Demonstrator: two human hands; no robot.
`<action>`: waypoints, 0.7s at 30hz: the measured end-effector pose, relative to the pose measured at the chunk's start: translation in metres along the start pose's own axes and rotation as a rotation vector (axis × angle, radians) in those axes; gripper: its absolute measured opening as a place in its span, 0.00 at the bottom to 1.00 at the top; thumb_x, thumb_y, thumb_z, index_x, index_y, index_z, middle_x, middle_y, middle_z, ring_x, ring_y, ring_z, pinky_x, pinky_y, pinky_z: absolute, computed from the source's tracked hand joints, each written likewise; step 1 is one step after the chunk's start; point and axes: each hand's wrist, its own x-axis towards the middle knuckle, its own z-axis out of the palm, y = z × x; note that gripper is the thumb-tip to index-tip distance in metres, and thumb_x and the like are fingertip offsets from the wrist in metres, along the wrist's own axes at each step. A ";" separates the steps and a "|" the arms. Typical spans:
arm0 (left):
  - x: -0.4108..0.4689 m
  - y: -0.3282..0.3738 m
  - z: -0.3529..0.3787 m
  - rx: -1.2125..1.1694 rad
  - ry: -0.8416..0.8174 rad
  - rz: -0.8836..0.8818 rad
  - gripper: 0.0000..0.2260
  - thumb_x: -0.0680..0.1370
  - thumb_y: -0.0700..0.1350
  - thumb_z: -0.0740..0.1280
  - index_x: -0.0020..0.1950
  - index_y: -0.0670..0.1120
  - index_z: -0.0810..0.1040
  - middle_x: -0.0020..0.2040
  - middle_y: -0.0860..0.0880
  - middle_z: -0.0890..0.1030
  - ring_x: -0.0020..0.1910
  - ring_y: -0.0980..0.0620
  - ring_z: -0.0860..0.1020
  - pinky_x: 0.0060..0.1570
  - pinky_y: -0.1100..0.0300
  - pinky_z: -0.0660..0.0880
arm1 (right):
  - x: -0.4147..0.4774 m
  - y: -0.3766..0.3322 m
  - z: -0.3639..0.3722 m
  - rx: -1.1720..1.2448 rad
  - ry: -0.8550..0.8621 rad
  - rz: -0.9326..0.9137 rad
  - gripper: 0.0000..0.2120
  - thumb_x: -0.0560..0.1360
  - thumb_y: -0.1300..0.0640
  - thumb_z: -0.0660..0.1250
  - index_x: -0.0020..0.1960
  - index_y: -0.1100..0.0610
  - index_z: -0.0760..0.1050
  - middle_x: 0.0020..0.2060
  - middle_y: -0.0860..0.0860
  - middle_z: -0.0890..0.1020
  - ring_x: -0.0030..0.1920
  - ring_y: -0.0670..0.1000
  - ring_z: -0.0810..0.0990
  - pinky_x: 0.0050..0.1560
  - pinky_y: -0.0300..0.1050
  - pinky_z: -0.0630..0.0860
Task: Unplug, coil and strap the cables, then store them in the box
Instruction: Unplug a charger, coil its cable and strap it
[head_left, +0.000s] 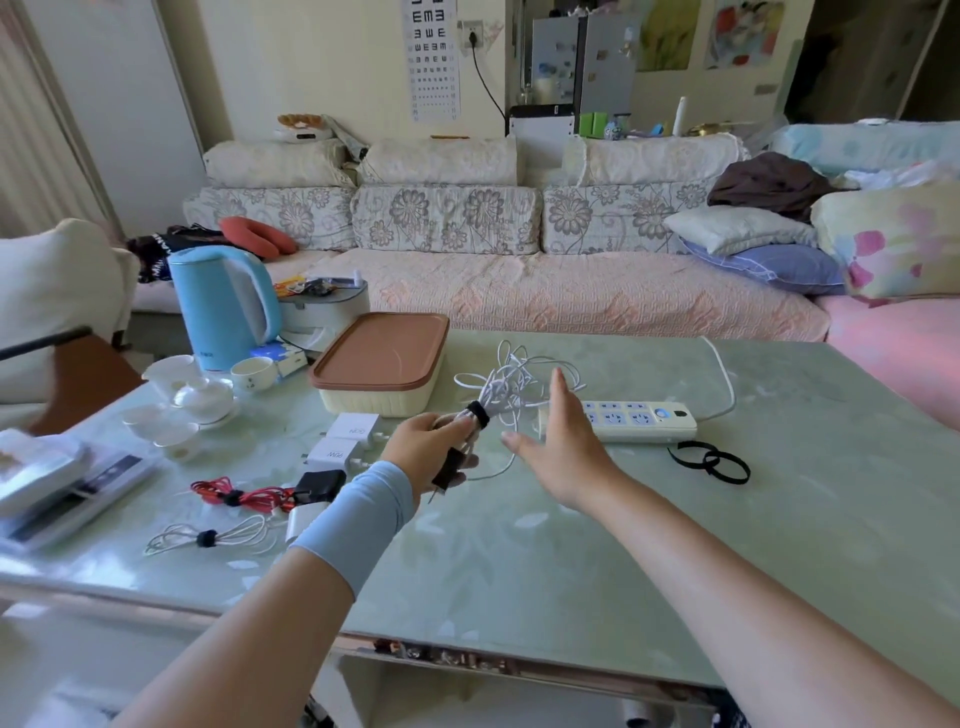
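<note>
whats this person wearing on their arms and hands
Two bare hands, no gloves or rings that show. The left hand has a wide pale blue fabric wristband on its wrist; the right hand and its forearm are bare, no watch or sleeve.

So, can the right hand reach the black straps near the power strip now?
Probably yes: the right hand is open and empty, and only bare table lies between it and the black straps.
</note>
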 end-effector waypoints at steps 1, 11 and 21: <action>-0.001 -0.001 -0.003 -0.088 0.013 -0.011 0.09 0.79 0.45 0.67 0.57 0.42 0.78 0.48 0.42 0.81 0.41 0.46 0.83 0.40 0.53 0.80 | 0.000 -0.005 0.004 0.153 -0.053 0.095 0.41 0.77 0.42 0.66 0.80 0.54 0.48 0.78 0.54 0.59 0.75 0.54 0.64 0.73 0.51 0.61; -0.005 -0.007 -0.042 0.197 0.006 0.109 0.09 0.79 0.43 0.63 0.58 0.49 0.79 0.56 0.47 0.83 0.58 0.48 0.79 0.59 0.55 0.74 | -0.003 -0.051 0.034 0.546 -0.306 0.185 0.09 0.79 0.60 0.65 0.59 0.56 0.76 0.41 0.54 0.77 0.37 0.52 0.77 0.34 0.42 0.72; -0.001 -0.022 -0.121 1.336 0.198 0.900 0.22 0.69 0.47 0.75 0.62 0.55 0.78 0.75 0.51 0.66 0.77 0.47 0.57 0.74 0.47 0.53 | 0.005 -0.072 0.068 0.519 -0.426 -0.034 0.14 0.78 0.62 0.67 0.62 0.51 0.78 0.41 0.48 0.84 0.38 0.47 0.76 0.34 0.37 0.69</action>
